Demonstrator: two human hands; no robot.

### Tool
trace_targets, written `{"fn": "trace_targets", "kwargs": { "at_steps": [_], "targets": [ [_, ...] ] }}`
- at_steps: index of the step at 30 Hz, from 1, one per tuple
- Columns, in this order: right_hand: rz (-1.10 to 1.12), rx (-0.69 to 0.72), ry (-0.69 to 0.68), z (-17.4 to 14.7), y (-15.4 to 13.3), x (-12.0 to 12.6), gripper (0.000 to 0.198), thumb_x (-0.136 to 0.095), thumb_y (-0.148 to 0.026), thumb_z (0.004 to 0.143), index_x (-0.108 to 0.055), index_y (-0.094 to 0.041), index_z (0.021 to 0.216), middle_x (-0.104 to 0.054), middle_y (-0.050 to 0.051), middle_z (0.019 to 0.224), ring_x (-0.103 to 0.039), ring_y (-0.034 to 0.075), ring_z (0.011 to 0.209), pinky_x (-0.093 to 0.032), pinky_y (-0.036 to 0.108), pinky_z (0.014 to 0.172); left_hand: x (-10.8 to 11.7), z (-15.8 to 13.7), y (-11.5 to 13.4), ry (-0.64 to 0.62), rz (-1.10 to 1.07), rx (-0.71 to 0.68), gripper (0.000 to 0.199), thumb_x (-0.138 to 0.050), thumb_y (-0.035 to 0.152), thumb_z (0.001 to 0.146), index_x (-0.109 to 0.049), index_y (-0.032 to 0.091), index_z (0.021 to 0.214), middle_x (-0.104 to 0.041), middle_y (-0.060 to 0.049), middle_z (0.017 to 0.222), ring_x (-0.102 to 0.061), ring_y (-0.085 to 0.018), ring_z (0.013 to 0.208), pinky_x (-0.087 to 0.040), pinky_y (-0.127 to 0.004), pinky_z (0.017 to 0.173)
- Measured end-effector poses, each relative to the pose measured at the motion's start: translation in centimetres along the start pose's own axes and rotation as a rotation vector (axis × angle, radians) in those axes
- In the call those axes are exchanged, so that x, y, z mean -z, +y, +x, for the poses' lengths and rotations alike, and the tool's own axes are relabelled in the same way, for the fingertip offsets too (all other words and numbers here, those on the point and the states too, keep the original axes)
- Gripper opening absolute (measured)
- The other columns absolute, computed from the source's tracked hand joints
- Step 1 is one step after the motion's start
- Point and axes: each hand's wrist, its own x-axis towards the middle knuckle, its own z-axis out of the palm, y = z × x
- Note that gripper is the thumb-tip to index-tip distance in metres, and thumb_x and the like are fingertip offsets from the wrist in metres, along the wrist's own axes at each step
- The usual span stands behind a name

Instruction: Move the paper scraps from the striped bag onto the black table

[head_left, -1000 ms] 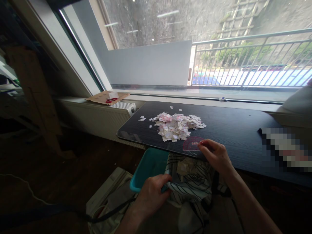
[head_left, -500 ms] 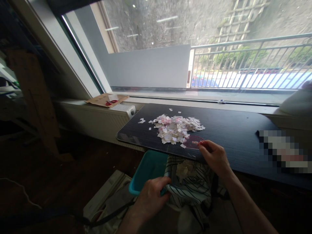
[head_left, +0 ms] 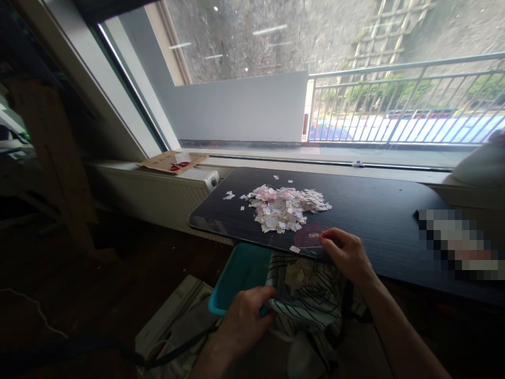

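white paper scraps (head_left: 280, 208), loosely heaped | translucent pink protractor (head_left: 305, 240) — just beside them | striped bag (head_left: 305, 314) — mouth open

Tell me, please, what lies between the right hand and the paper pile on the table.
In the head view, a half-round, see-through pinkish protractor is between the paper pile and the right hand, which pinches one end.
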Motion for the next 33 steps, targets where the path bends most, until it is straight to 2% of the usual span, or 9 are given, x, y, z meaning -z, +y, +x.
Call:
{"fn": "trace_targets", "kwargs": {
  "at_steps": [3, 8, 10, 13, 26, 30, 33],
  "targets": [
    [0.044, 0.024, -0.017, -0.09, -0.1, 0.1, 0.019, -0.055, -0.029, 0.073, -0.066, -0.017, 0.065, -0.063, 0.0, 0.057, -0.055, 0.013, 0.054, -0.042, 0.023, 0.051, 0.05, -0.01, 0.11, 0.003, -0.002, 0.006, 0.026, -0.051, 0.007, 0.072, -0.061, 0.021, 0.091, -0.066, 0.0, 0.088, -0.062, -0.018, 0.084, -0.041, -0.023, 0.07],
    [0.028, -0.029, 0.149, 0.25, 0.2, -0.38, 0.027, -0.056, -0.039, 0.077, -0.07, -0.016, 0.082, -0.068, 0.003, 0.07, -0.06, 0.016, 0.062, -0.046, 0.025, 0.058, 0.01, -0.06, 0.0, 0.016, -0.02, -0.001, 0.026, -0.051, 0.007, 0.072, -0.06, 0.022, 0.091, -0.066, 0.0, 0.089, -0.062, -0.018, 0.085, -0.041, -0.023, 0.071],
    [-0.058, -0.019, 0.137, 0.41, 0.4, -0.6, 0.029, -0.055, -0.041, 0.078, -0.071, -0.017, 0.085, -0.068, 0.003, 0.068, -0.059, 0.016, 0.06, -0.045, 0.026, 0.058, -0.02, -0.06, -0.06, 0.02, -0.025, -0.008, 0.026, -0.051, 0.007, 0.072, -0.06, 0.022, 0.091, -0.067, 0.0, 0.088, -0.062, -0.018, 0.084, -0.041, -0.023, 0.071],
    [-0.128, 0.008, 0.108, 0.42, 0.5, -0.66, 0.028, -0.054, -0.039, 0.078, -0.071, -0.017, 0.079, -0.067, 0.001, 0.063, -0.058, 0.015, 0.056, -0.044, 0.025, 0.055, -0.01, -0.07, -0.06, 0.02, -0.025, -0.008, 0.027, -0.052, 0.007, 0.071, -0.061, 0.022, 0.092, -0.067, 0.0, 0.088, -0.062, -0.018, 0.084, -0.041, -0.024, 0.072],
    [-0.043, -0.015, 0.06, 0.27, 0.21, -0.4, 0.027, -0.056, -0.039, 0.077, -0.071, -0.017, 0.08, -0.071, 0.004, 0.073, -0.063, 0.017, 0.066, -0.047, 0.025, 0.059, -0.01, -0.23, -0.09, 0.015, -0.02, 0.004, 0.028, -0.052, 0.007, 0.072, -0.061, 0.022, 0.093, -0.067, 0.001, 0.089, -0.062, -0.018, 0.085, -0.041, -0.024, 0.073],
    [-0.042, 0.0, 0.01, 0.23, 0.17, -0.4, 0.027, -0.056, -0.038, 0.077, -0.071, -0.016, 0.08, -0.07, 0.003, 0.071, -0.063, 0.018, 0.065, -0.047, 0.026, 0.06, 0.03, -0.22, -0.06, 0.012, -0.021, 0.004, 0.027, -0.052, 0.007, 0.072, -0.061, 0.022, 0.092, -0.066, 0.001, 0.089, -0.062, -0.018, 0.085, -0.041, -0.023, 0.071],
    [-0.01, -0.003, 0.036, 0.1, 0.07, -0.31, 0.024, -0.055, -0.036, 0.076, -0.07, -0.017, 0.076, -0.069, 0.003, 0.068, -0.062, 0.017, 0.065, -0.046, 0.025, 0.059, 0.15, -0.19, 0.13, 0.01, -0.023, 0.01, 0.027, -0.052, 0.007, 0.071, -0.061, 0.021, 0.092, -0.066, 0.0, 0.089, -0.062, -0.018, 0.085, -0.04, -0.023, 0.072]
  ]
}}
